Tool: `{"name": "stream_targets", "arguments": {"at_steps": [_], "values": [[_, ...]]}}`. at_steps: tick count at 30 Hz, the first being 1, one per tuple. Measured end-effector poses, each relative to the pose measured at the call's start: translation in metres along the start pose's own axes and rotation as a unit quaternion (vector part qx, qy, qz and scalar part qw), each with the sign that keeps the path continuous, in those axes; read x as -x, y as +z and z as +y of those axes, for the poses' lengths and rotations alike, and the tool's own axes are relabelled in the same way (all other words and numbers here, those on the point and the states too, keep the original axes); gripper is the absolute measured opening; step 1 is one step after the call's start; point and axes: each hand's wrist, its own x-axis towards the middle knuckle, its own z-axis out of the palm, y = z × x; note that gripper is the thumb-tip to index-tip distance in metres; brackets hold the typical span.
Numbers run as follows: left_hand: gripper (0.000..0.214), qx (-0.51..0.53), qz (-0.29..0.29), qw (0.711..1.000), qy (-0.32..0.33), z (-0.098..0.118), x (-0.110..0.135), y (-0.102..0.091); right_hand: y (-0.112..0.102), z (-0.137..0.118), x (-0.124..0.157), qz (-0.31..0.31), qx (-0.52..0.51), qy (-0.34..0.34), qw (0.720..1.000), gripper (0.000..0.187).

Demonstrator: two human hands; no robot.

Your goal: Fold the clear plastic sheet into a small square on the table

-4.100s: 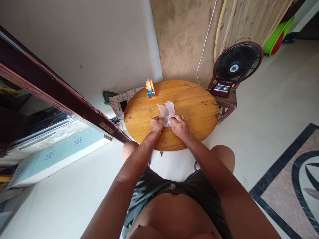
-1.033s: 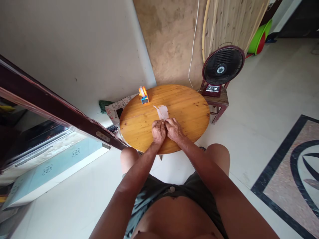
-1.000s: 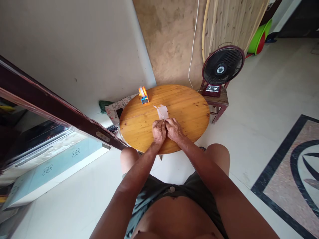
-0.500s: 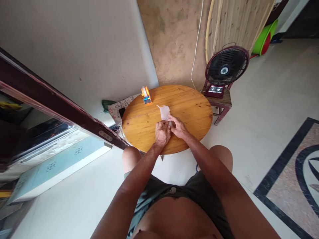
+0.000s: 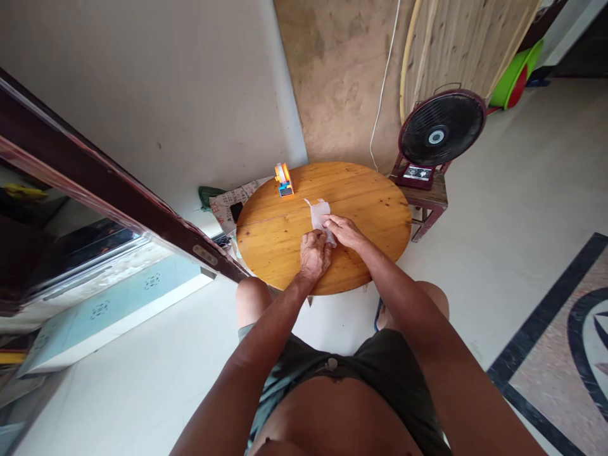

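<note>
A thin, clear plastic bag (image 5: pixel 318 213) lies folded into a narrow strip on the round wooden table (image 5: pixel 375 209). My left hand (image 5: pixel 314 255) rests on the strip's near end, fingers curled down on it. My right hand (image 5: pixel 344 230) lies on the strip just to the right and farther along, fingers pressed on the plastic. An orange and blue tape dispenser (image 5: pixel 283 180) stands at the table's far left edge, apart from both hands.
A dark red floor fan (image 5: pixel 439 136) stands on a small stool right of the table. A dark wooden door frame (image 5: pixel 109 190) runs along the left. Newspaper and a green cloth (image 5: pixel 223 201) lie on the floor behind the table.
The bag went from a loose, wider sheet to a narrow folded strip. In the last second my right hand moved forward along the strip while my left hand stayed at its near end.
</note>
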Motion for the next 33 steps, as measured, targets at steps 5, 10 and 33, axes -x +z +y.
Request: {"name": "stream_targets", "arguments": {"at_steps": [5,10,33], "values": [[0.031,0.008,-0.001,1.0,-0.028,0.001,0.001,0.001,0.005,0.003,-0.013,-0.007,0.03,0.022,0.999,0.03],[0.046,0.042,-0.027,0.998,-0.025,-0.003,0.003,0.007,0.005,0.002,-0.02,-0.034,0.088,0.042,0.995,0.033],[0.041,0.089,-0.093,0.989,0.072,-0.037,-0.025,0.013,0.026,0.022,-0.065,0.099,0.014,0.175,0.979,0.012]]}}
